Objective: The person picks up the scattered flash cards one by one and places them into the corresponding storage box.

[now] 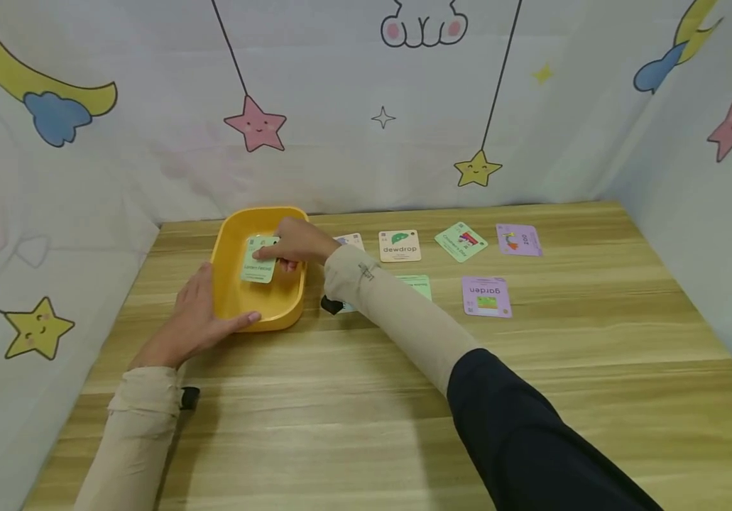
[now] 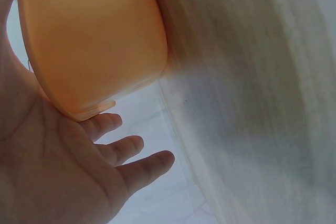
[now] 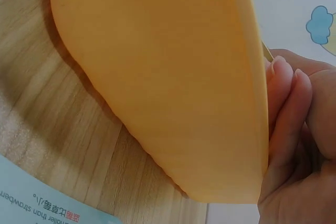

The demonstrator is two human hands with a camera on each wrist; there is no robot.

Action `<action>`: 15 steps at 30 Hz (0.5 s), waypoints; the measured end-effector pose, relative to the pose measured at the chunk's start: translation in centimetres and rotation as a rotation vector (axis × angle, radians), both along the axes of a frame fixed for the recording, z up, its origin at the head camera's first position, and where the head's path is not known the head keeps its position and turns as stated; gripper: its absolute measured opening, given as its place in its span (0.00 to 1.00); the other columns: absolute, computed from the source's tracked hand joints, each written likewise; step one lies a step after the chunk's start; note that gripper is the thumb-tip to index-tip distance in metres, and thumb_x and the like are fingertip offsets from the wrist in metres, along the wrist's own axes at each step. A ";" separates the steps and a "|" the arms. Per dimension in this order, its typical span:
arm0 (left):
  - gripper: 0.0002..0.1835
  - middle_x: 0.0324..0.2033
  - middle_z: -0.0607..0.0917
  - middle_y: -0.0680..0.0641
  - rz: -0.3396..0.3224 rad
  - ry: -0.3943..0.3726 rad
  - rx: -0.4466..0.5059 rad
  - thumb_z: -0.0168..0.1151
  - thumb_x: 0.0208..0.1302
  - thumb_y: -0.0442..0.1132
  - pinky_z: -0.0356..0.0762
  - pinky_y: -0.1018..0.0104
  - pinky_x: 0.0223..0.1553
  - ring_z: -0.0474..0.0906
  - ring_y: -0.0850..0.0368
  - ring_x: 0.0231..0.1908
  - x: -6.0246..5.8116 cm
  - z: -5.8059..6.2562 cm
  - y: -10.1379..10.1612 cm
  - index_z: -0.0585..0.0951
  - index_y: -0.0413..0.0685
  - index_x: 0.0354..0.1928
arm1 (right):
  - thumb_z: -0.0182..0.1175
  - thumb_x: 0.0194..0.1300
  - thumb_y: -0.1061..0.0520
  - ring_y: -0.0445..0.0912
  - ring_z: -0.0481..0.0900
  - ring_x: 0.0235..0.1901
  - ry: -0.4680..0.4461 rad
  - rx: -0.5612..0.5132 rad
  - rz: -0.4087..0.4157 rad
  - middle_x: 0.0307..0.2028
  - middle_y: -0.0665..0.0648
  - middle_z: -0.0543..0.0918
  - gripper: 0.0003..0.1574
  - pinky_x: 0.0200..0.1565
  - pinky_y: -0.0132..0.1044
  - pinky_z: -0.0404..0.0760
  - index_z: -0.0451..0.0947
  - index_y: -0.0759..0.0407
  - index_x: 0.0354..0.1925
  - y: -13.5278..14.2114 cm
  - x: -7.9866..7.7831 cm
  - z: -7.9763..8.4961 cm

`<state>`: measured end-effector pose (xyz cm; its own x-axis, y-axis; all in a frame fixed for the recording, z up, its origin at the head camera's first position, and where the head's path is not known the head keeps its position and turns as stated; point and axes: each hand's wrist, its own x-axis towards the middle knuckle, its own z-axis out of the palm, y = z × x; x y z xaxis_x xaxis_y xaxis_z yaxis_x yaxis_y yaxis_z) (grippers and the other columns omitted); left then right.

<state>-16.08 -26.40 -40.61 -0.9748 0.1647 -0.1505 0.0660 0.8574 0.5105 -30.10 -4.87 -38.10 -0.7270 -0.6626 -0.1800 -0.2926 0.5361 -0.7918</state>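
Over the inside of a yellow plastic tray (image 1: 228, 234), my right hand (image 1: 298, 241) pinches a pale green card (image 1: 258, 270) marked "Lantern Festival". The index finger lies across the face of this card. In the right wrist view, the curled fingers (image 3: 286, 95) are at the tray's rim, and the tray wall hides the card. My left hand (image 1: 196, 319) holds the tray's near left corner, thumb over the front rim and fingers along the outer left side. The left wrist view shows the tray's outer wall (image 2: 100, 40) against the hand, with several fingertips (image 2: 157, 165) spread below it.
Right of the tray lie a "dewdrop" card (image 1: 399, 257), a "Children's Day" card (image 1: 451, 245), a purple "zoo" card (image 1: 528, 245) and an upside-down "garden" card (image 1: 474, 298). My right forearm partly covers a green card (image 1: 422, 284) and a light blue card (image 3: 47, 198). White curtains enclose the wooden table (image 1: 314, 426).
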 end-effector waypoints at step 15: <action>0.70 0.78 0.34 0.28 0.001 0.017 -0.005 0.64 0.61 0.70 0.40 0.29 0.72 0.34 0.25 0.76 0.1 0.0 0.1 0.27 0.37 0.78 | 0.69 0.66 0.42 0.45 0.78 0.15 -0.022 0.018 -0.035 0.15 0.53 0.79 0.24 0.21 0.30 0.77 0.86 0.64 0.32 -0.3 -0.2 -0.2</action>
<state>-15.99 -26.29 -40.61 -0.9774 0.1626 -0.1348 0.0734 0.8600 0.5050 -30.29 -5.17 -38.26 -0.7453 -0.6336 -0.2077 -0.2562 0.5598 -0.7881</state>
